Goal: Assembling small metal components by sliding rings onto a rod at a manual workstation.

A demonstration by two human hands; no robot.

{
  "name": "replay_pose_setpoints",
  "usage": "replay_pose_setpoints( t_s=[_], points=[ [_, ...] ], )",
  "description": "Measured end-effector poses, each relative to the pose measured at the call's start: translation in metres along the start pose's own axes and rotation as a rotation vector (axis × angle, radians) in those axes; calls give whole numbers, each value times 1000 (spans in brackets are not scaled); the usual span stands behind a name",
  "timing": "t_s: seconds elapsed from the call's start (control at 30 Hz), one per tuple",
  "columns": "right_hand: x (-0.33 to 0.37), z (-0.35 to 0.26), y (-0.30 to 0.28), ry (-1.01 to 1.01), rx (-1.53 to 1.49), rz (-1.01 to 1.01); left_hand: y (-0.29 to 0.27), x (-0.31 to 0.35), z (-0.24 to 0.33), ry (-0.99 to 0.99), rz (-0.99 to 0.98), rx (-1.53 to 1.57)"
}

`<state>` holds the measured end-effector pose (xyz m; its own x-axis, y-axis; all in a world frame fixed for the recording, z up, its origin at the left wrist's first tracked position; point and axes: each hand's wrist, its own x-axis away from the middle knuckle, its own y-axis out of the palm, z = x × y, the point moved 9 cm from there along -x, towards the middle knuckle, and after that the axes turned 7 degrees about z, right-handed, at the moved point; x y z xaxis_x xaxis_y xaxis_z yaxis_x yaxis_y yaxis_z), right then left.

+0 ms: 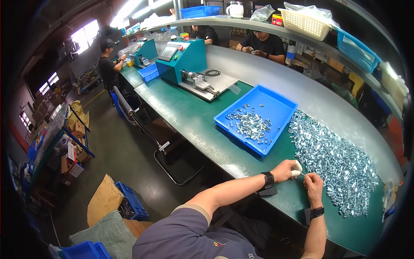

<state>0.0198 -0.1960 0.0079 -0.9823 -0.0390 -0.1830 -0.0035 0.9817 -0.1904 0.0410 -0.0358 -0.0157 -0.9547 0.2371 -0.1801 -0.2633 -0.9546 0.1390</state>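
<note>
Now | metal pcs pile [338, 168] | fwd & R, just beside hands [285, 171] [314, 183]

I'm riding remotely on the left head-worn fisheye, and it's looking down and forward: left hand [285, 171] and right hand [314, 183] near, right of centre, green workbench [183, 115] sweeping to upper left, a window [85, 36] far beyond, straight edges bowing rimward.
</note>
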Motion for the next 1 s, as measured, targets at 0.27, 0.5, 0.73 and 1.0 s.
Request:
replay_pose_setpoints(
  t_s=[0.27, 0.5, 0.73, 1.0],
  points=[
    [-8, 15, -9, 75, 42, 13, -9, -2, 3, -31, 25, -4],
    [-7, 20, -20, 107, -87, 110, -87, -9, 93, 223, 265, -403],
    [1, 19, -23, 134, -86, 122, -176, -30, 118, 234, 487, -1018],
    [-13, 8, -17, 108, -117, 105, -90, -54, 90, 325, 181, -1132]
  ],
)
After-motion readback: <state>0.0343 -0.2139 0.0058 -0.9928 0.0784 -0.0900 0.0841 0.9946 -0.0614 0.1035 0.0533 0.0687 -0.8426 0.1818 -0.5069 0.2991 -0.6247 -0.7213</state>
